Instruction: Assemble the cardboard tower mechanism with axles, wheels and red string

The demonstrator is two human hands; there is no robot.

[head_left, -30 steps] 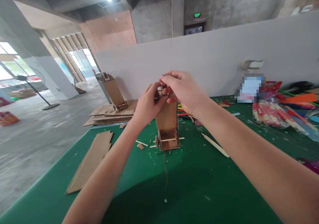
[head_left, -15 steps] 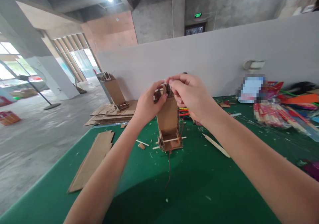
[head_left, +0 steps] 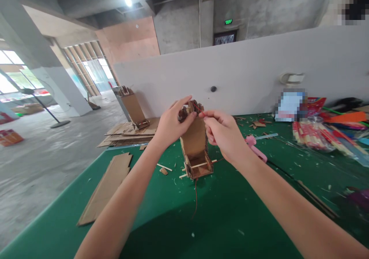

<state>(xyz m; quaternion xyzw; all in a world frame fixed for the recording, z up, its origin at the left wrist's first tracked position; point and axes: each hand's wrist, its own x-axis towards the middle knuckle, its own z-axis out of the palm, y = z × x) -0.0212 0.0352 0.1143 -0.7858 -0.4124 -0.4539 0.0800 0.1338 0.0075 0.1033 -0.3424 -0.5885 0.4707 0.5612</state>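
Observation:
An upright cardboard model [head_left: 193, 138] stands on the green table, with a small box-like base crossed by thin wooden sticks [head_left: 198, 166]. My left hand [head_left: 175, 120] is closed around the upper left of the model, by its round cardboard pieces [head_left: 193, 105]. Pinched between the fingertips of my right hand [head_left: 220, 130] is a red string [head_left: 198, 108], which runs up to the left over the top of the model. Another length of string [head_left: 196, 197] trails from the base onto the table.
A similar cardboard model [head_left: 133, 109] stands on stacked cardboard [head_left: 127, 135] at the back left. Left of me lies a cardboard strip [head_left: 106, 190]. A pink glue gun [head_left: 256, 149] is behind my right forearm. Bagged sticks [head_left: 311, 134] lie at the right.
My right hand has moved down and slightly right, drawing the red string away from the model's top. The left hand keeps its hold. The pink glue gun has come into view.

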